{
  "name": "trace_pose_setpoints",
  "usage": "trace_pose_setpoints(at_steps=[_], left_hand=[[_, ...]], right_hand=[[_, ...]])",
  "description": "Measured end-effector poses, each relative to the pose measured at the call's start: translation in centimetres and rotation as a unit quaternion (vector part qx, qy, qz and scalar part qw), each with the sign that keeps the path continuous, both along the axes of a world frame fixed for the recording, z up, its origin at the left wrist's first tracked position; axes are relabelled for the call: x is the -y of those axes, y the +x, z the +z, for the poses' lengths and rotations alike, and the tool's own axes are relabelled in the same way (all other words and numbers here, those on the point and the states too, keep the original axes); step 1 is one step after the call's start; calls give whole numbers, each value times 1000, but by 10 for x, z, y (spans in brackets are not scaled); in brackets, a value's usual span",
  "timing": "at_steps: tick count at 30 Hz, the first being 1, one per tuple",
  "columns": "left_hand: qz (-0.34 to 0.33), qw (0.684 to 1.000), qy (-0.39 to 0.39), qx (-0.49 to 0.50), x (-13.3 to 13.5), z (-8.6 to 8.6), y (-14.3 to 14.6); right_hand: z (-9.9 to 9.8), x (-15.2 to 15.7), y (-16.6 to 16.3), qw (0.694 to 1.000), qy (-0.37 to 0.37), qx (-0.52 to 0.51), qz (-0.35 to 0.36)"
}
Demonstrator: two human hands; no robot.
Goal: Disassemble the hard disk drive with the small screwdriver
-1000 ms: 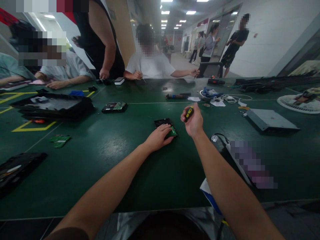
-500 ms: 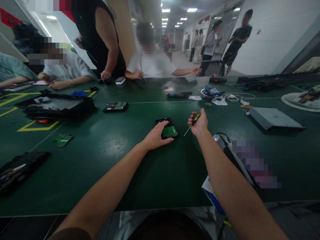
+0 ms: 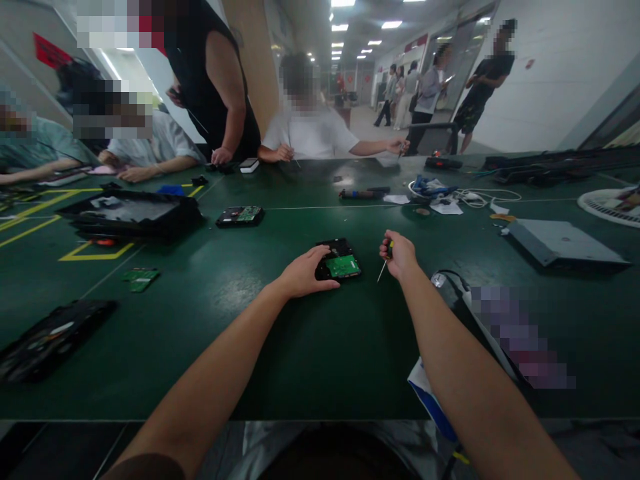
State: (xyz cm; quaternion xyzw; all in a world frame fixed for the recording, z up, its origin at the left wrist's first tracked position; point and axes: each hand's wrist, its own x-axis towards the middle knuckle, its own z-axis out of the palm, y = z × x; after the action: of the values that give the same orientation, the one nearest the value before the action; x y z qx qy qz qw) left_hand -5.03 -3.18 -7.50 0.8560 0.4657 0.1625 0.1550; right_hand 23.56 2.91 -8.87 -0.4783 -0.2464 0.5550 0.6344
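A black hard drive [image 3: 345,267] with a green circuit board lies flat on the green table before me. My left hand [image 3: 306,272] curves around its left side, fingers at the far left corner and thumb along the near edge. To the drive's right, my right hand [image 3: 400,255] is closed around the black and yellow handle of a screwdriver [image 3: 382,271]. The thin shaft points down and slightly left, apart from the drive. Most of the handle is hidden by my fingers.
Another hard drive [image 3: 240,216] lies farther left, beyond a loose green circuit board [image 3: 142,277]. A black plastic housing [image 3: 130,217] stands at the left. On the right are a grey metal box [image 3: 565,243] and a bag [image 3: 453,300]. Several people are across the table.
My left hand has slid back left, uncovering more of the hard drive. My right hand has turned, so the screwdriver points more steeply down. The view has shifted slightly left.
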Motion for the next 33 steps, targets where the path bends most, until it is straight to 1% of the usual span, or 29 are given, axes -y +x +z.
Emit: trace_pose_setpoints(at_steps=[7, 11, 14, 17, 23, 26, 28, 31, 33], left_hand=[[-7, 999, 22, -28, -7, 7, 0], [-10, 999, 30, -39, -9, 7, -3], [-3, 998, 38, -46, -3, 7, -9], [23, 997, 52, -53, 10, 5, -13], [125, 987, 76, -71, 55, 4, -8], [146, 985, 67, -69, 76, 5, -3], [148, 986, 53, -52, 86, 7, -3], [144, 988, 50, -7, 94, 7, -14], [174, 981, 80, 4, 92, 5, -34]], right_hand=[[-9, -5, -1, 999, 18, 41, -3], [-7, -4, -3, 998, 23, 54, -5], [-5, -1, -5, 998, 20, 63, -3], [-3, 0, -5, 997, 21, 75, -6], [-8, -2, -5, 994, 24, 103, -10], [-9, -2, -6, 992, 22, 119, -21], [-9, -1, -8, 989, 24, 142, -26], [-8, 2, -12, 985, 29, 165, -40], [-8, 3, -13, 984, 38, 169, -46]])
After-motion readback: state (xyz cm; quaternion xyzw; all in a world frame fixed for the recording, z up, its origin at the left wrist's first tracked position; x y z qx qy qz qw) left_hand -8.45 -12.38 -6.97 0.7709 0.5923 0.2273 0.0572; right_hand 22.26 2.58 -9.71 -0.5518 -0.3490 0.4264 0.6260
